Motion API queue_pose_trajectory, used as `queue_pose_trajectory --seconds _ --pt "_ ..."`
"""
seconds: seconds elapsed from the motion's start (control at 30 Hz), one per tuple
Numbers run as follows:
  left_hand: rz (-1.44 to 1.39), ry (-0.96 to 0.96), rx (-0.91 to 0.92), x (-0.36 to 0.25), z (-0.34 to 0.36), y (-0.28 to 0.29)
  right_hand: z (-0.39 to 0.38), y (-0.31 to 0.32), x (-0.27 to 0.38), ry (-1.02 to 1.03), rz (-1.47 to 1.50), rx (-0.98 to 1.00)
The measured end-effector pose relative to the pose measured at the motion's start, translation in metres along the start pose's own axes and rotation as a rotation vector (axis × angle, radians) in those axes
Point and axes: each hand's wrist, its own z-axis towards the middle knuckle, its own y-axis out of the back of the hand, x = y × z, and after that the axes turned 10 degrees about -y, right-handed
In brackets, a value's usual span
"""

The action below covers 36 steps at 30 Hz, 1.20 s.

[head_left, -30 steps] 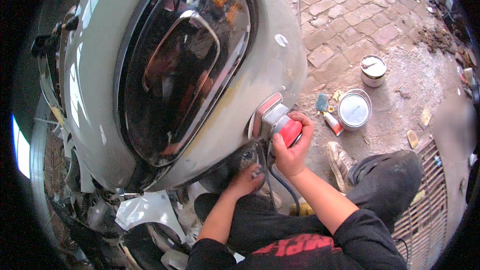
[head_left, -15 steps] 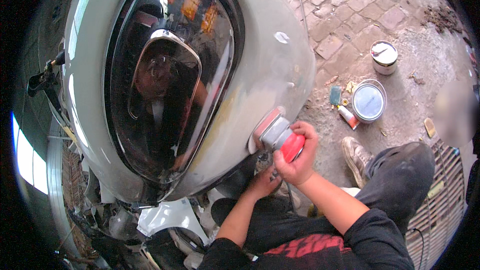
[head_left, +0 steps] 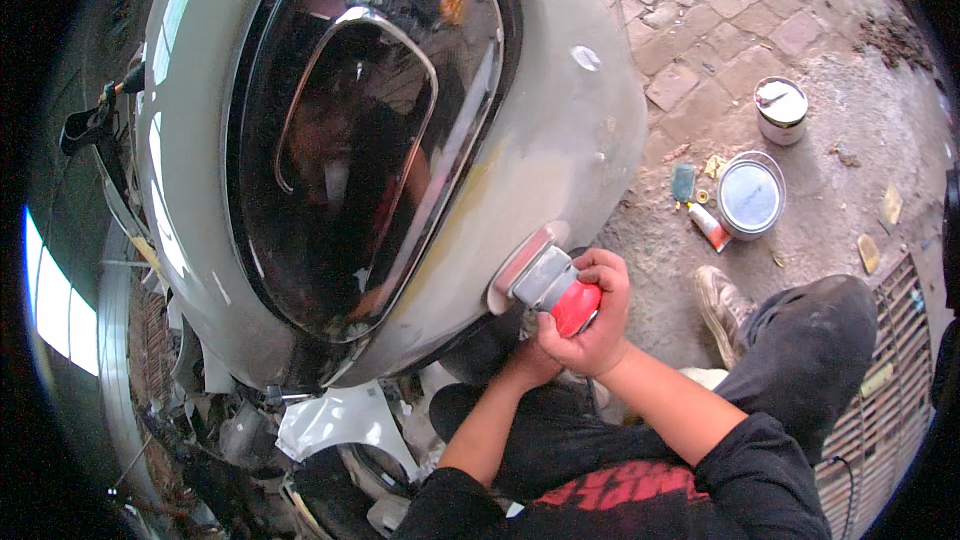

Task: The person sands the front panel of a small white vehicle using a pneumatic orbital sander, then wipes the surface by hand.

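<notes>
My right hand [head_left: 592, 325] is wrapped round the red grip of a grey power sander [head_left: 545, 278]. The sander's flat pad rests against the lower right part of a grey, matt-patched car body panel [head_left: 560, 155], near its lower edge. My left hand [head_left: 533, 362] is below and left of the right one, close to the right wrist. Its fingers are hidden, so I cannot tell whether it grips anything. Yellowish and pale sanded patches show on the panel above the sander.
A glossy dark oval lens [head_left: 370, 140] fills the panel's middle. On the ground at right are an open tin [head_left: 781, 125], a lidded metal bucket [head_left: 752, 198], a tube [head_left: 708, 228] and a green pad [head_left: 683, 182]. Below left lie white body parts [head_left: 345, 425]. A metal grate [head_left: 890, 370] lies lower right.
My right hand and the sander have shifted slightly left along the panel. My left hand's fingers have gone from partly visible to hidden. The whole view has shifted a little.
</notes>
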Motion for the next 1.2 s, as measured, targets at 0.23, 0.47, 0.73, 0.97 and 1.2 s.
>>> queue_pose_trajectory --seconds 0.23,0.47,0.73,0.97,1.2 --pt "0.347 0.333 0.179 -0.029 -0.02 0.01 0.061 0.02 0.024 -0.198 0.008 -0.196" --pt "0.168 0.044 0.038 -0.001 -0.023 0.006 0.017 0.0 0.027 0.157 -0.115 -0.034" --pt "0.332 0.084 0.064 0.008 -0.039 0.008 0.036 0.006 0.031 0.264 -0.193 -0.077" --pt "0.375 0.312 0.184 -0.044 -0.026 0.018 0.097 0.034 0.046 -0.215 -0.036 -0.195" --pt "0.043 -0.013 0.013 -0.037 -0.021 0.01 0.008 -0.006 0.045 0.334 -0.239 0.079"
